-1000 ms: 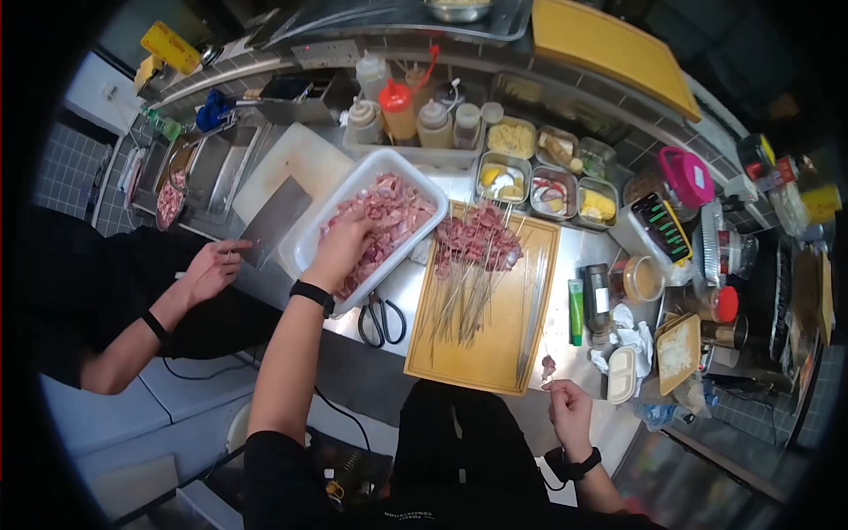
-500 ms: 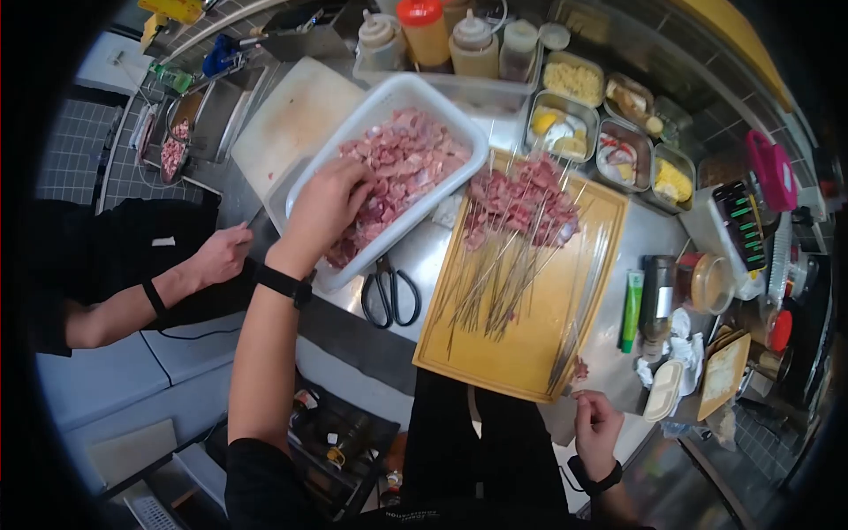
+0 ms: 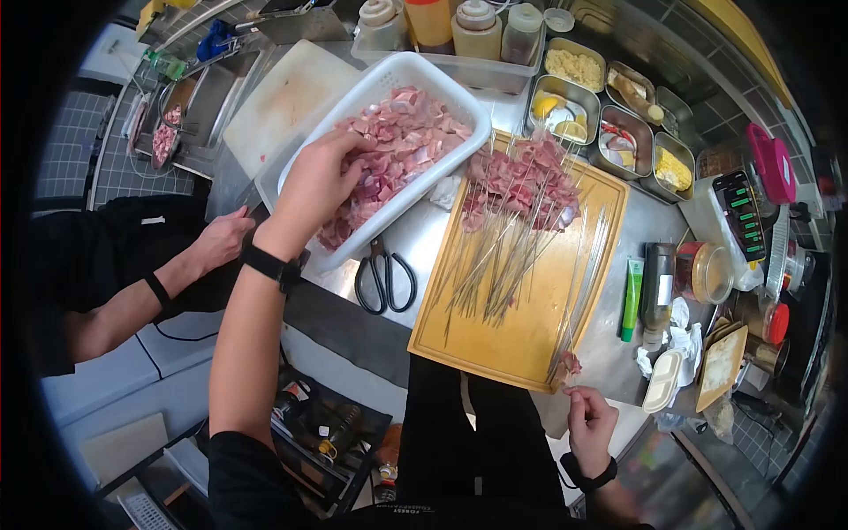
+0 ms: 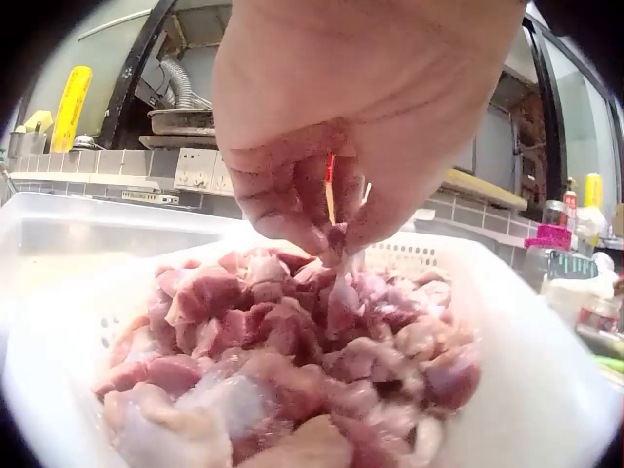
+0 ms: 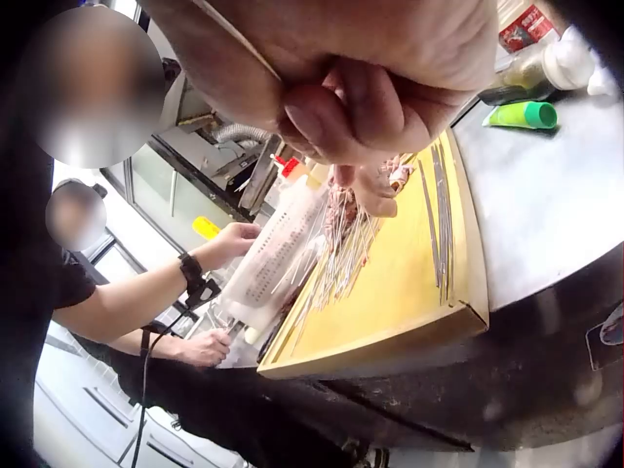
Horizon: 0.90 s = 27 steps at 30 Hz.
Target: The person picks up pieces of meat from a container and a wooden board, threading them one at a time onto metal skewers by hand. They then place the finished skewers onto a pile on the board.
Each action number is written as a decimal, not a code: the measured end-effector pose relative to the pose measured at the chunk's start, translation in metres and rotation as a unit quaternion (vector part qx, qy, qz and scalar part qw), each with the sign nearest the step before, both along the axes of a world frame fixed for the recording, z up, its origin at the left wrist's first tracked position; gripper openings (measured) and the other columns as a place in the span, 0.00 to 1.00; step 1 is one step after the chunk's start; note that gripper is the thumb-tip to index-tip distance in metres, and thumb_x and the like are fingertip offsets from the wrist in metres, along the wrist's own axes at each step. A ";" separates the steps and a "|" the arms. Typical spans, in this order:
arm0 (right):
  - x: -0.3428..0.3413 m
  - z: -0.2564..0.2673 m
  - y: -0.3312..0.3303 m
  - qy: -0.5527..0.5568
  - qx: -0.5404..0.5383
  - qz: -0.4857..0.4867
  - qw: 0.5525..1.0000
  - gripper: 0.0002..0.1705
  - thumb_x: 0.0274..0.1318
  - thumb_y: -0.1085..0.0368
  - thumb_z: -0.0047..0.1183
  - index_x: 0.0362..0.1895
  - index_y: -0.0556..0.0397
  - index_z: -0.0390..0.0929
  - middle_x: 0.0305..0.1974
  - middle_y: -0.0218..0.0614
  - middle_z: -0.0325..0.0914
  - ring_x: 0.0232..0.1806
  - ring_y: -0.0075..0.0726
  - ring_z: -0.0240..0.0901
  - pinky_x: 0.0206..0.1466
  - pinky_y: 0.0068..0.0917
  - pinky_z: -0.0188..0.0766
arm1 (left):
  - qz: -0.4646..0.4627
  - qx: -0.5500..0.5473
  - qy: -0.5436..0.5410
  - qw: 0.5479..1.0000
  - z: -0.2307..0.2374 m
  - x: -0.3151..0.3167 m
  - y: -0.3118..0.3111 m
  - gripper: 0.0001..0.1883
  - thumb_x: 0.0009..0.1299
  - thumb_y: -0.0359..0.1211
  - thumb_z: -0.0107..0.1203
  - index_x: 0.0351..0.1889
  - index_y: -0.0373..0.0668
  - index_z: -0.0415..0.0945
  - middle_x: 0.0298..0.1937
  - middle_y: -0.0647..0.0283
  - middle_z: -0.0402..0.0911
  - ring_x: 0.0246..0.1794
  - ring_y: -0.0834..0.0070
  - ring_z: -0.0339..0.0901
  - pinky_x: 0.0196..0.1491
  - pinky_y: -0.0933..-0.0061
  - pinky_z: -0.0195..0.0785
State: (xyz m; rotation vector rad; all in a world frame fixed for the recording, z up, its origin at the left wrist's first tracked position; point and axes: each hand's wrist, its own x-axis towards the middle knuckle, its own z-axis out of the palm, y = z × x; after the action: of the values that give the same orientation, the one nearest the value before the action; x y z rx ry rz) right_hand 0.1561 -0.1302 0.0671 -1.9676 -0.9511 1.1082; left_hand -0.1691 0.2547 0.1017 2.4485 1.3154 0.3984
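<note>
My left hand point(image 3: 325, 181) is inside the white tub point(image 3: 466, 168) of raw meat pieces point(image 3: 408, 125); in the left wrist view its thumb and fingertips point(image 4: 336, 229) pinch one piece at the top of the pile point(image 4: 283, 331). At the lower right corner of the yellow board point(image 3: 521, 331), my right hand point(image 3: 594, 428) grips a thin skewer with a small piece of meat point(image 3: 570, 364) on it. The right wrist view shows that skewer point(image 5: 234, 37) running from curled fingers. Several loaded skewers point(image 3: 521, 190) lie on the board, meat toward its far edge.
Black-handled scissors point(image 3: 385, 281) lie between tub and board. Metal containers point(image 3: 625, 146) and sauce bottles point(image 3: 477, 34) line the back. A green tube point(image 3: 632, 300) and dark bottle point(image 3: 657, 291) are right of the board. Another person's hand point(image 3: 221, 240) is left of the tub.
The head view has shifted closer to the tub and board. The piece on my right hand's skewer now overlaps the board's corner. The other person's hand has drawn back from the white cutting board.
</note>
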 end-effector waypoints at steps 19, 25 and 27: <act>-0.010 0.007 -0.015 -0.025 -0.007 -0.051 0.998 0.07 0.70 0.69 0.55 0.43 0.55 0.86 0.15 0.30 0.72 0.17 0.16 0.65 0.24 0.20 0.62 | 0.065 -0.388 -0.322 0.861 -0.060 0.148 -0.201 0.08 0.71 0.19 0.59 0.47 0.35 0.81 0.49 0.60 0.82 0.46 0.74 0.83 0.46 0.73 0.76; -0.009 0.010 -0.018 0.012 -0.012 -0.079 0.997 0.07 0.70 0.69 0.55 0.43 0.57 0.85 0.16 0.30 0.73 0.18 0.13 0.65 0.24 0.19 0.62 | -0.141 -0.088 -0.129 0.978 -0.072 0.168 -0.216 0.11 0.66 0.17 0.60 0.46 0.35 0.79 0.50 0.53 0.76 0.51 0.55 0.78 0.53 0.63 0.73; -0.008 0.010 -0.018 0.002 -0.006 -0.081 0.997 0.07 0.70 0.70 0.55 0.43 0.57 0.85 0.16 0.30 0.73 0.18 0.14 0.65 0.24 0.19 0.62 | -0.145 -0.109 -0.129 0.975 -0.075 0.160 -0.221 0.15 0.66 0.17 0.59 0.50 0.35 0.78 0.53 0.52 0.76 0.53 0.55 0.77 0.56 0.59 0.72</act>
State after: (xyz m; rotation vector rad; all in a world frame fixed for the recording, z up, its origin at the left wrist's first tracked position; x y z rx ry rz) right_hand 0.1482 -0.1485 0.0768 -2.0118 -0.7692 1.0290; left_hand -0.0095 0.0334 0.0267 2.2673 0.8344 0.4521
